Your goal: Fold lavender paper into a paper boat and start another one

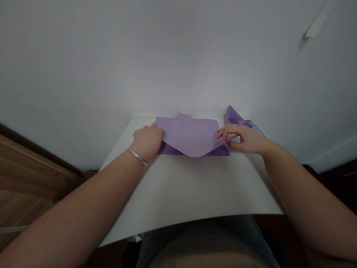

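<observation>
A sheet of purple paper lies on the white table near the wall. Its upper layer is bent over and bulges toward me, above a darker purple layer underneath. At the paper's left edge, my left hand is closed with its fingertips on the sheet; a silver bangle circles that wrist. My right hand has the right corner of the upper layer between thumb and fingers, with the other fingers loosely bent over it. The undersides of both hands' grips are partly hidden.
Behind my right hand stands a folded purple paper piece, beside a flat blue-edged item. The white table meets a pale wall. Wooden furniture is at the left, and a loose white strip hangs on the wall.
</observation>
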Tool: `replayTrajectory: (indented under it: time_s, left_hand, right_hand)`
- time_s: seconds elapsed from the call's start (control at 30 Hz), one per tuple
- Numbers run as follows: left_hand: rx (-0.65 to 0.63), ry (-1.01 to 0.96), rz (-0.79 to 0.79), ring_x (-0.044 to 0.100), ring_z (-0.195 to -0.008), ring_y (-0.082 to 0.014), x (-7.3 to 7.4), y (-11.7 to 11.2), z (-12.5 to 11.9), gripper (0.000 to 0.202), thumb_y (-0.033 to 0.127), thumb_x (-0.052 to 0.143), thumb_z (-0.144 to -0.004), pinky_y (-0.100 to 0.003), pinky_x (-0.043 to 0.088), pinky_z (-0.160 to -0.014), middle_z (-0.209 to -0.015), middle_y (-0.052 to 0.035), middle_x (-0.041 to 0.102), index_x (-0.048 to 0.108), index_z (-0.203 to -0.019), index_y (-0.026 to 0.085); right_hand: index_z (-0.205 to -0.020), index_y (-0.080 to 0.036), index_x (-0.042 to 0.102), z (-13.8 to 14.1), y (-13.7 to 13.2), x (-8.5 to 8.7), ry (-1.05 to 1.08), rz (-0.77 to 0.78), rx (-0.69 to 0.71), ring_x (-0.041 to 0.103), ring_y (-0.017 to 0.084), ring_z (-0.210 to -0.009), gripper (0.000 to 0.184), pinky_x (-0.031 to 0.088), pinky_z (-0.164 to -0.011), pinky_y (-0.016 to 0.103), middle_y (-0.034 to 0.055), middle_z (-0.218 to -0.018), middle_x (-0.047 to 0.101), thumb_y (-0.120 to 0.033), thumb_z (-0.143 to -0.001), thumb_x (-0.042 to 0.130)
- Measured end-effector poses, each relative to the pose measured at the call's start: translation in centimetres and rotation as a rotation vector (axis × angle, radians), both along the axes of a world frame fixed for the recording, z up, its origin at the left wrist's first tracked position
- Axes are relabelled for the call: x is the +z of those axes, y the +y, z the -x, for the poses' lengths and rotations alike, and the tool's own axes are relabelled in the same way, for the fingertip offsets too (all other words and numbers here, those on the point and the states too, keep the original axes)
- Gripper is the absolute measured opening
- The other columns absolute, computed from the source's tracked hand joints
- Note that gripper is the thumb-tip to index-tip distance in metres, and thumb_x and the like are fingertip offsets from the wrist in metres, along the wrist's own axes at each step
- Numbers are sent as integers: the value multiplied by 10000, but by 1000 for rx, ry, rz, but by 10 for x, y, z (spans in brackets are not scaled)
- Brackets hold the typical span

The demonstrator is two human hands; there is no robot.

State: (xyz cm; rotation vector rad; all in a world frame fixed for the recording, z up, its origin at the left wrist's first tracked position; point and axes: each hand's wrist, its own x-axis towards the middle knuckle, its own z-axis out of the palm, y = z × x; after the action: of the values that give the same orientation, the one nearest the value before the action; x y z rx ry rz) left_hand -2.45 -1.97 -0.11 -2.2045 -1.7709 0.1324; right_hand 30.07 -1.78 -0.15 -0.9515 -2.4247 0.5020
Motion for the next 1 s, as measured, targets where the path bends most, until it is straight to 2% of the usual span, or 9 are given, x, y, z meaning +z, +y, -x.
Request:
replayTrajectory:
  time_s: [0.2,0.4,0.53,0.63,0.73,0.83,1.0]
  left_hand:
    - [39,-90,-10,637,-858,-264,-8,13,13,397,187,324,-898,-349,507,-666,-1032,-163,614,614,-1170,197]
    - [4,-261,0,659,-925,-265,-21,35,25,418,224,393,-868,-361,504,-802,-1039,-142,683,593,-1234,193]
    - [-67,-527,-38,651,-990,-246,-21,36,18,430,223,437,-826,-351,490,-877,-1130,-83,689,613,-1218,223]
    - [-148,-741,-32,644,-979,-227,-18,33,9,432,204,455,-788,-340,489,-887,-1138,-55,688,640,-1177,218]
    - [-219,-955,61,637,-931,-208,-16,31,-1,373,258,457,-813,-328,486,-872,-1083,-53,699,673,-1111,194]
    - [-223,-1068,106,613,-924,-214,-16,28,-11,349,325,446,-847,-358,463,-890,-1031,-61,691,687,-1056,182]
    - [-263,-1338,184,558,-1029,-225,-17,25,-21,382,413,392,-892,-365,425,-950,-1096,-81,628,624,-1057,158]
  right_hand:
    - [-823,-246,618,-1,-1,-1,-4,-6,1,615,230,-1064,233,440,-981,417,32,-1051,696,-144,-634,527]
    - [-886,-239,649,-4,0,-1,-73,2,-37,615,255,-1060,288,455,-950,423,59,-1091,684,-168,-633,532]
    - [-869,-244,653,-5,1,-2,-69,-35,-55,611,269,-1058,220,442,-971,437,60,-1050,693,-206,-676,554]
    - [-913,-251,660,-4,2,-5,-54,-134,-116,613,271,-1060,200,353,-1066,489,55,-1042,701,-257,-738,563]
    - [-956,-257,666,1,3,-8,-42,-250,-204,623,266,-1049,198,269,-1115,533,51,-1064,701,-307,-790,570]
    - [-978,-248,666,7,4,-10,-19,-349,-254,630,264,-1033,206,297,-1096,543,60,-1051,706,-332,-815,573]
    - [-921,-240,662,21,2,-10,-11,-429,-282,638,264,-994,150,320,-1064,554,58,-974,721,-317,-821,582]
